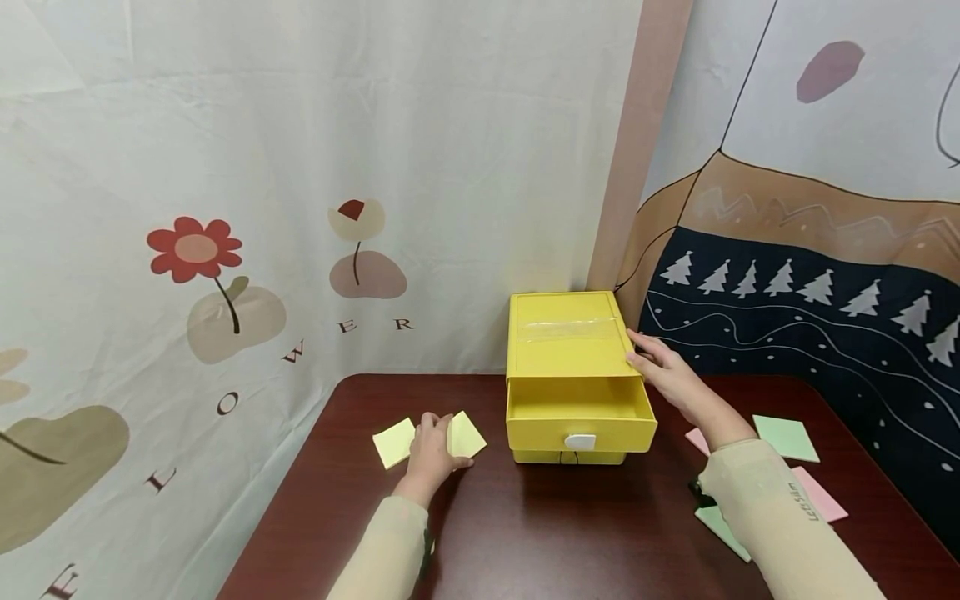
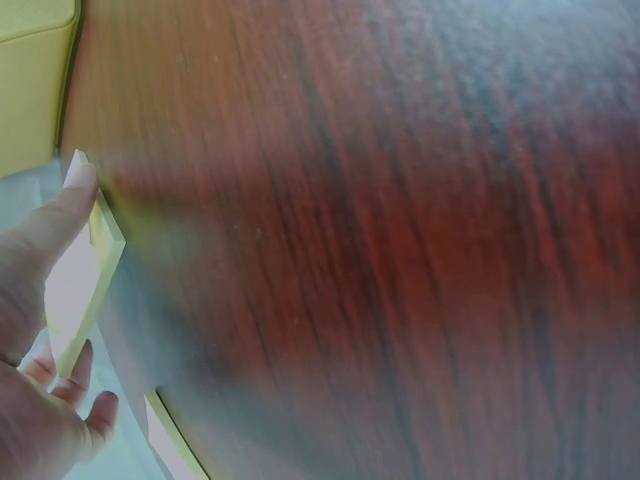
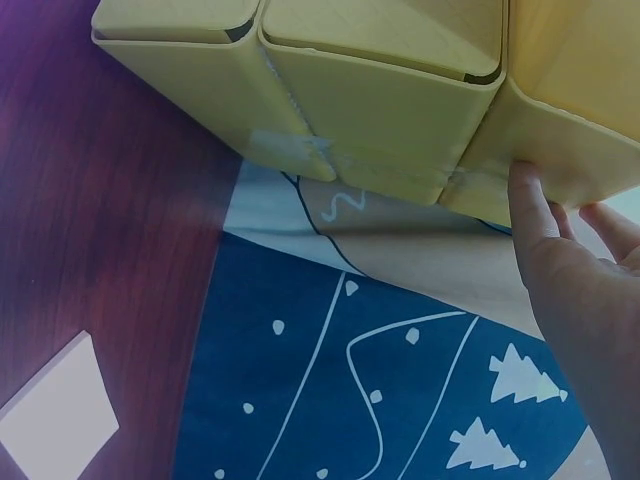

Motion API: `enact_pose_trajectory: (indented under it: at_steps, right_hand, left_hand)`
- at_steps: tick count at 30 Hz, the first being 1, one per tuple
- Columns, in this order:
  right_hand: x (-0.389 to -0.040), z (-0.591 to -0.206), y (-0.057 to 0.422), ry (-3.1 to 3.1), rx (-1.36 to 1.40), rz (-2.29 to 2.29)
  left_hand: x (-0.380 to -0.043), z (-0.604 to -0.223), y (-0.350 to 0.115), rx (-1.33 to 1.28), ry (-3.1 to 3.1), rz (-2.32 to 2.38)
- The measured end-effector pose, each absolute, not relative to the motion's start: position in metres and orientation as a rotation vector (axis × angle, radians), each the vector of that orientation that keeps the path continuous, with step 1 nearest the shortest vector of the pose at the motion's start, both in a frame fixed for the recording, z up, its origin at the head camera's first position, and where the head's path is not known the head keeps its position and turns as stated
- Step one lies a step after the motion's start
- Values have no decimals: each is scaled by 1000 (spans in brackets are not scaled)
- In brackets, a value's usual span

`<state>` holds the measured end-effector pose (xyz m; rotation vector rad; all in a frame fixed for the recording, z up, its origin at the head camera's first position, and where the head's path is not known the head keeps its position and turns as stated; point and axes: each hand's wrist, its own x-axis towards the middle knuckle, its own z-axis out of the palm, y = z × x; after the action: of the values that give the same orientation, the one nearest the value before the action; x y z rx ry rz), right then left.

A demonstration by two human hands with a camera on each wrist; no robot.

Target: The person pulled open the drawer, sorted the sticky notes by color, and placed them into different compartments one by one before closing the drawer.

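My left hand [image 1: 431, 458] pinches a pale yellow sticky note pad [image 1: 467, 435] between thumb and fingers. In the left wrist view the pad [image 2: 72, 300] is tilted, its edge towards the camera. A second yellow pad [image 1: 391, 444] lies on the table just left of that hand. To the right stands a yellow drawer box [image 1: 566, 354] with clear tape across its top. Its upper drawer [image 1: 536, 435], with a white knob [image 1: 580, 442], is pulled out. With fingers extended, my right hand [image 1: 667, 379] touches the box's right side, as the right wrist view also shows.
On the right of the dark red table [image 1: 592, 533] lie green pads [image 1: 787, 438] and pink pads [image 1: 821, 493], partly hidden by the right sleeve [image 1: 772, 508]. A printed curtain [image 1: 465, 167] hangs behind the table, and a dark blue patterned cloth [image 1: 795, 325] borders its right side.
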<state>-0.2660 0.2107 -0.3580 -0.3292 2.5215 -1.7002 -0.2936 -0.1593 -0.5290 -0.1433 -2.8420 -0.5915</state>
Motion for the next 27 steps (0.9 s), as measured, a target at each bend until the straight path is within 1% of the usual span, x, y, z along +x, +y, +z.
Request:
enact_pose_trajectory:
  at_steps: [5, 14, 27]
  right_hand:
    - [-272, -363, 214, 2523, -326, -1703]
    - [-287, -384, 224, 2537, -327, -1685]
    - [-289, -386, 226, 2532, -364, -1702]
  left_hand:
    - [-294, -530, -160, -165, -2818, -659]
    - [-292, -527, -160, -174, -2794, -647]
    - [-290, -519, -158, -239, -2732, -661]
